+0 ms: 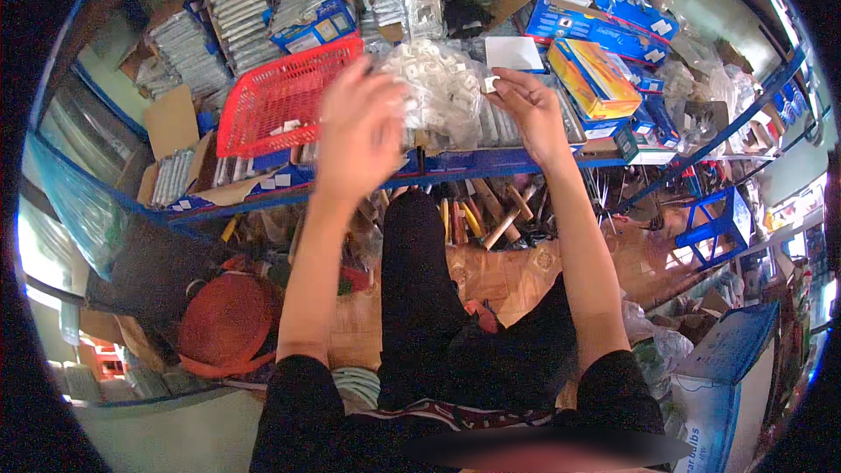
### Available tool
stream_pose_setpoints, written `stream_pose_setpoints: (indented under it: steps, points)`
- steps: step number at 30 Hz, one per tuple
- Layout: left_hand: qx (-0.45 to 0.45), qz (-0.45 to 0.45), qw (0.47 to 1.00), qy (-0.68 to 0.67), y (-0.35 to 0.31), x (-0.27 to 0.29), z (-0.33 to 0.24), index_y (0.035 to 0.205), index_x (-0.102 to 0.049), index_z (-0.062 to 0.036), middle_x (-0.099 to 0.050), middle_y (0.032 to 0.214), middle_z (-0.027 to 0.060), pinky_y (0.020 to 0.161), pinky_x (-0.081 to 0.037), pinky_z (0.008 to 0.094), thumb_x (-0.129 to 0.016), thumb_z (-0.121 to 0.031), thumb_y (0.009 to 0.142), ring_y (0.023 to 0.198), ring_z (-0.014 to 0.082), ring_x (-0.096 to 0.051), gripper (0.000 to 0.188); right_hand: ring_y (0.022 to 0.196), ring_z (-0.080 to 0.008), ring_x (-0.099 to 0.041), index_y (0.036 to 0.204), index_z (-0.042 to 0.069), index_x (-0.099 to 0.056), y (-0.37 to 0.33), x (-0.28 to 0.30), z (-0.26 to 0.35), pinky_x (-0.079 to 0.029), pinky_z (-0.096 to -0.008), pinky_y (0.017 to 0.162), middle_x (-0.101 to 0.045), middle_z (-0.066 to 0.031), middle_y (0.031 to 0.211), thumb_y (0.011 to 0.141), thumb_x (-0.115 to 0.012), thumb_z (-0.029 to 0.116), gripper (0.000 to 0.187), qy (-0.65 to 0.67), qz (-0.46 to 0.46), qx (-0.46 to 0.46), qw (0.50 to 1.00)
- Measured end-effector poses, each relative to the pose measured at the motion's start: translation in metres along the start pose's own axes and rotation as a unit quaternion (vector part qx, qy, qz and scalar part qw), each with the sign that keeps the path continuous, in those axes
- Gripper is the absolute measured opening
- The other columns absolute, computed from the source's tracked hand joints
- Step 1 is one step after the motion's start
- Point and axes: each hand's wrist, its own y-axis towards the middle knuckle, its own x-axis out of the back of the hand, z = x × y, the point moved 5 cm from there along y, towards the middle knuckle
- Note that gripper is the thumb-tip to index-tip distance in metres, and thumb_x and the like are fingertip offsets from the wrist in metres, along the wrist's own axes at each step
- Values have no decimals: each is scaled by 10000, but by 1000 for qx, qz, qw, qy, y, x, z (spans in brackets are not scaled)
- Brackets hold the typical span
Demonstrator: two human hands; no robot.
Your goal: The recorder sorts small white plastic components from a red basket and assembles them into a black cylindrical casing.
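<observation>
A clear plastic bag (451, 114) full of small white parts lies on the blue-edged shelf between my hands. My right hand (533, 114) is closed, pinching a small white plastic piece (491, 84) between thumb and fingertips at the right side of the bag. My left hand (357, 127) is smeared by motion, raised between the bag and a red plastic basket (254, 88); whether its fingers hold anything cannot be made out. A few white pieces (286, 127) lie in the basket near its front edge.
Stacks of wrapped packets (236, 13) stand behind the basket. A white square panel (515, 54), a yellow-orange box (596, 79) and blue boxes (578, 22) crowd the right. Below the shelf are wooden-handled tools (508, 219); a blue stool (714, 228) stands at right.
</observation>
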Motion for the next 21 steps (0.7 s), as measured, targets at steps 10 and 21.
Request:
stream_pose_setpoints:
  steps: [10,21]
  points:
    - [33,12,988,-150,-4,-77,-11,972,-664,-56,-610,1362,160,1162,-330,529,-692,-98,895,1326,411,-521,92,1081,-223,-703,1292,-92,-629,-4,2,-4,-578,-355,993,-712,-169,1177,1014,-648,55,315,-14,-18,18,1000]
    - [26,-1,989,-146,-2,-69,-2,904,-650,-60,-660,1036,99,1157,-310,499,-687,-111,881,1143,319,-614,67,989,-162,-720,1241,-66,-681,17,-55,24,-591,-307,894,-754,-114,1091,998,-665,51,270,-130,67,88,985]
